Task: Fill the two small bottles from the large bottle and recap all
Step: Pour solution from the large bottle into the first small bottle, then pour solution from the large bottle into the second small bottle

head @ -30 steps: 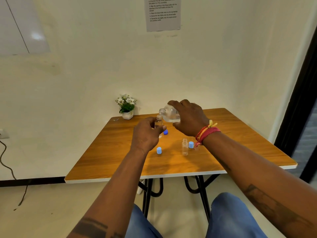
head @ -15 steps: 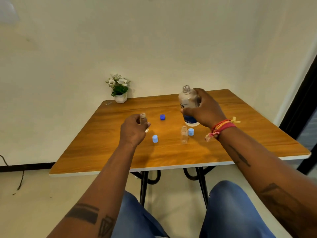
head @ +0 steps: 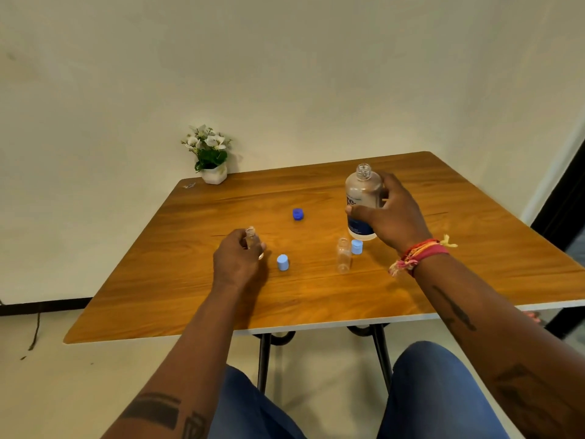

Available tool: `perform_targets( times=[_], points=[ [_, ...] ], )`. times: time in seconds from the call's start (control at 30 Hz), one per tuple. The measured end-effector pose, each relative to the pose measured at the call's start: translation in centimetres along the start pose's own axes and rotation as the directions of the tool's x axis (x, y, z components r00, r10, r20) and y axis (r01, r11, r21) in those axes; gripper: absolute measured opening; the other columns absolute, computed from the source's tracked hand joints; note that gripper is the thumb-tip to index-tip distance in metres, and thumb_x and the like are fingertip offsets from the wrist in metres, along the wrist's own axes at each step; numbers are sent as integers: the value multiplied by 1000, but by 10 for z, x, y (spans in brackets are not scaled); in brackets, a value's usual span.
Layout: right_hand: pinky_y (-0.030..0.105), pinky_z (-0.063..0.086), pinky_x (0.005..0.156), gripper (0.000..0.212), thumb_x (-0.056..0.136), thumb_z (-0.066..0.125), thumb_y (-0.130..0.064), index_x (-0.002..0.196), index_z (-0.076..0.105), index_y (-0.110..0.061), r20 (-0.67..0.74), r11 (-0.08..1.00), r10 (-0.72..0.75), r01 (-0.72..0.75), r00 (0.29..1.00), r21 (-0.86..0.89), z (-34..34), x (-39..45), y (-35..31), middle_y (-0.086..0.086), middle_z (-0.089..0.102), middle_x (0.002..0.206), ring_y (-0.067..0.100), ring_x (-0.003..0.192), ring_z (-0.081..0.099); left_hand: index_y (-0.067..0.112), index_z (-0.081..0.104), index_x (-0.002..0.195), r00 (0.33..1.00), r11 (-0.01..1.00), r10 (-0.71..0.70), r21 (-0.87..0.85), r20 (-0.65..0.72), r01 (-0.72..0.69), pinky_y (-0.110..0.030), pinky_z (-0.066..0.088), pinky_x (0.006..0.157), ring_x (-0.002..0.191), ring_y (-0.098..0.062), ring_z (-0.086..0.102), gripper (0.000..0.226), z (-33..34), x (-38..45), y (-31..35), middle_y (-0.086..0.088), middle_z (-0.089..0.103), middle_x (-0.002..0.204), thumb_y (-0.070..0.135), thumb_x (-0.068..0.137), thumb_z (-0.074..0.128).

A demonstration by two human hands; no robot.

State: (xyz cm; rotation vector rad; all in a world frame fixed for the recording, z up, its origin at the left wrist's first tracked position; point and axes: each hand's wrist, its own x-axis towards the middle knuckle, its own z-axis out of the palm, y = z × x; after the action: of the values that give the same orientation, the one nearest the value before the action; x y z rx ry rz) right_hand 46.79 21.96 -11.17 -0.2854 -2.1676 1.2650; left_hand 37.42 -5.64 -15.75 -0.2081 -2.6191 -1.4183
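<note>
My right hand (head: 391,217) grips the large clear bottle (head: 362,198), upright and uncapped, its blue-labelled base at the table. My left hand (head: 237,259) is closed around one small clear bottle (head: 250,233); only its open neck shows above my fingers. The second small bottle (head: 342,255) stands uncapped and free, just in front of the large one. A light blue cap (head: 356,247) sits right beside it. Another light blue cap (head: 282,262) lies just right of my left hand. The dark blue cap (head: 298,214) rests farther back, mid-table.
The wooden table (head: 316,299) has a white front edge close to my knees. A small white pot of flowers (head: 209,156) stands at the far left corner against the wall. A dark door frame (head: 563,198) rises at the right.
My right hand tipped the large bottle back upright and lowered it to the right. My left hand brought the small bottle down toward the table. The view tilted downward.
</note>
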Motion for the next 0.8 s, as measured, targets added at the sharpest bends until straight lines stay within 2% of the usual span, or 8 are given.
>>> perform_targets(
  times=[0.1, 0.2, 0.3, 0.5, 0.6, 0.7, 0.8],
  points=[
    [24, 51, 80, 70, 75, 86, -34, 135, 50, -36, -6, 1000, 11, -11, 1000, 9, 1, -3, 1, -14, 60, 121, 14, 109, 59, 26, 57, 137, 999, 999, -35, -39, 34, 36, -28, 45, 79, 99, -11, 57, 55, -2, -3, -1, 5, 65, 120, 35, 87, 78],
    [21, 50, 79, 72, 75, 86, -32, 137, 49, -33, -9, 1000, 12, -12, 1000, 26, 2, -9, 0, -13, 59, 124, 14, 111, 58, 30, 50, 143, 998, 998, -39, -49, 59, 42, -28, 47, 79, 101, -12, 58, 65, -6, -9, -2, 0, 65, 130, 35, 85, 80],
    [18, 48, 77, 73, 76, 86, -31, 139, 49, -32, -24, 1000, 8, -7, 1000, 29, -1, -15, -5, -11, 59, 126, 15, 111, 58, 30, 46, 145, 997, 998, -57, -29, 48, 58, -31, 50, 84, 110, -17, 60, 70, -14, -14, 0, -2, 63, 133, 37, 85, 80],
    [19, 49, 76, 71, 75, 86, -32, 136, 50, -34, -47, 1000, 10, -9, 999, 29, -15, -33, -13, -11, 61, 122, 15, 107, 60, 26, 50, 143, 998, 997, -61, -38, 12, 61, -25, 44, 73, 103, -13, 58, 69, -31, -31, 9, -2, 64, 127, 38, 82, 82],
    [20, 49, 74, 69, 74, 86, -32, 134, 51, -35, -57, 1000, 21, -19, 998, 19, -23, -47, -14, -11, 61, 119, 16, 106, 61, 24, 53, 140, 999, 998, -44, -35, 8, 44, -27, 45, 76, 103, -14, 59, 65, -35, -46, 16, -1, 64, 124, 38, 83, 81],
    [20, 48, 71, 70, 74, 86, -33, 134, 50, -35, -63, 999, 32, -31, 998, 9, -31, -62, -18, -9, 61, 120, 15, 102, 61, 24, 60, 129, 1000, 998, -24, -61, -5, 23, -24, 43, 70, 95, -11, 61, 50, -34, -63, 30, 3, 66, 114, 35, 85, 80],
    [16, 45, 68, 69, 73, 86, -34, 131, 51, -39, -78, 999, 42, -40, 996, 31, -37, -75, -24, -19, 61, 110, 3, 93, 60, 22, 68, 114, 1000, 991, -24, -133, -19, 22, -19, 43, 64, 90, -8, 63, 31, -25, -78, 44, 6, 68, 100, 31, 86, 79]
  ],
)
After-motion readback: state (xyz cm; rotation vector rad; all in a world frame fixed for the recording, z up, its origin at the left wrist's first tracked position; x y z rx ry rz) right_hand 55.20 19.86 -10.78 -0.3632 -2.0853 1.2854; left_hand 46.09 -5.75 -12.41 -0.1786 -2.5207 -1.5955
